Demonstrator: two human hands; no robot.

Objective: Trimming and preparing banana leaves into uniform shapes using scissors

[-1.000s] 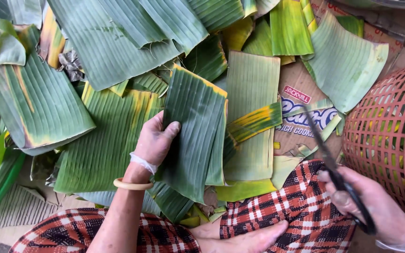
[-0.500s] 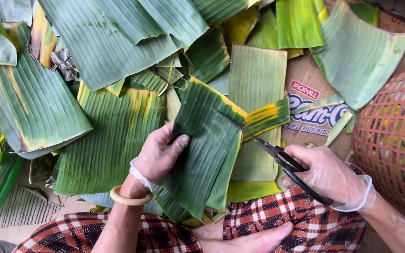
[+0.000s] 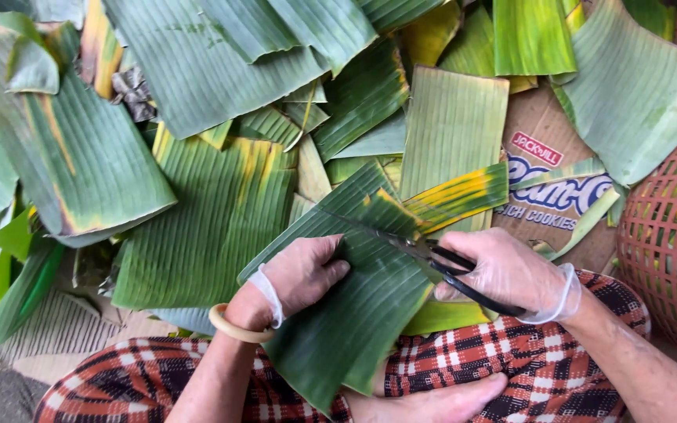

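Left hand [image 3: 299, 274], in a thin clear glove with a pale bangle [image 3: 233, 329] at the wrist, is pressed down on a dark green banana leaf piece [image 3: 354, 305], fingers curled over its upper edge and gripping it. That leaf piece lies slanted across the lap, its lower end hanging over the red, black and white checked cloth [image 3: 464, 352] on the knees.

Right hand [image 3: 511, 270], gloved too, is closed through the handles of black scissors [image 3: 440, 262]. The blades point left and meet the leaf piece at its upper right edge, just beside the left hand's fingertips; how far apart the blades stand is hard to tell.

A bare foot [image 3: 432, 407] shows at the bottom, between the knees.

Just above the scissors sits a narrow strip of leaf turned yellow [image 3: 456, 196], touching the held piece at its tip. All around, the floor is covered with overlapping banana leaves [image 3: 205, 227], some wide and ribbed, some yellowed at the edges. A flattened cardboard box [image 3: 550, 157] with printing peeks out under them on the right. At the far right edge stands a red plastic mesh basket [image 3: 671, 235], with green showing through its holes.
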